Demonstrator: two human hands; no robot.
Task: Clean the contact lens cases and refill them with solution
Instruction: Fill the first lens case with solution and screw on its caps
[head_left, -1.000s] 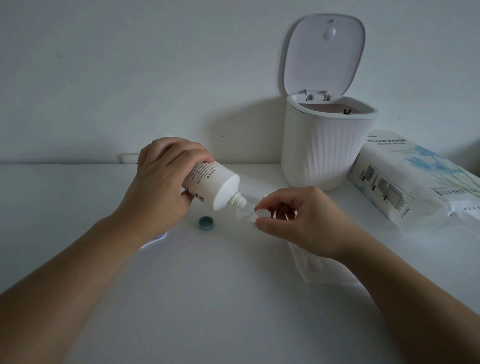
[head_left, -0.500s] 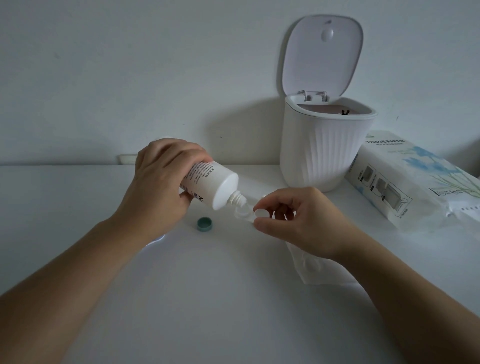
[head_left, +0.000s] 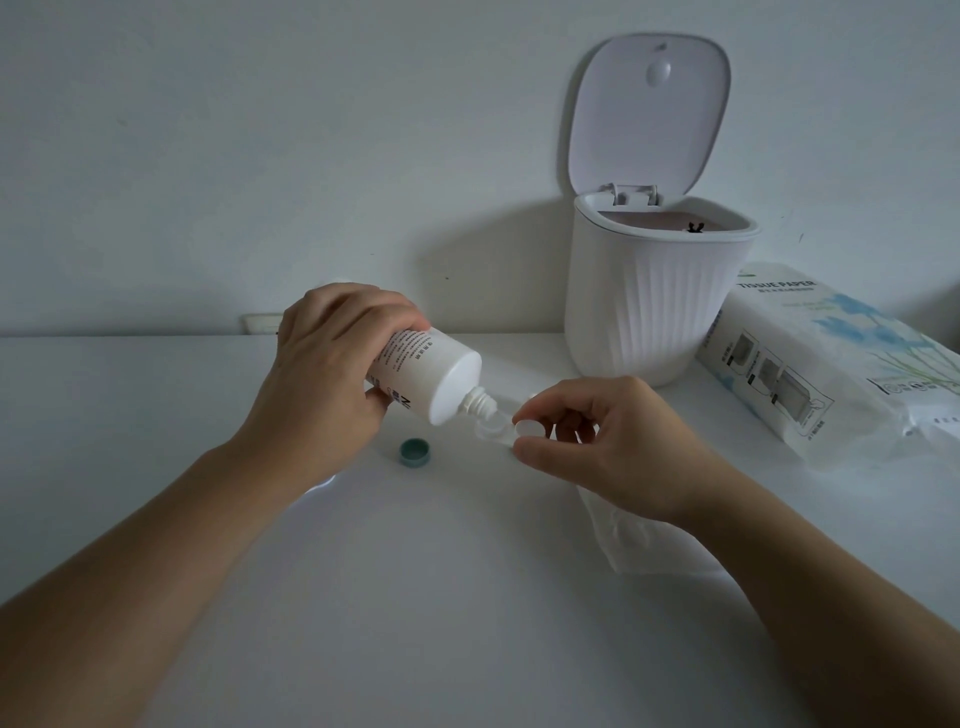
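Observation:
My left hand (head_left: 322, 374) grips a white solution bottle (head_left: 431, 376), tilted with its nozzle pointing down to the right. The nozzle tip is just over the open well of a clear contact lens case (head_left: 491, 431). My right hand (head_left: 597, 441) pinches that case between thumb and forefinger, just above the table; a white round lid (head_left: 529, 429) shows at my fingertips. The bottle's teal cap (head_left: 414, 451) lies on the white table (head_left: 415, 597) between my hands.
A white ribbed bin (head_left: 649, 296) with its lid up stands behind my right hand. A pack of tissue paper (head_left: 831, 364) lies at the right. A crumpled tissue (head_left: 634, 540) lies under my right wrist. The wall is close behind.
Almost nothing has changed; the bottle stays tilted over the case and both hands keep their hold.

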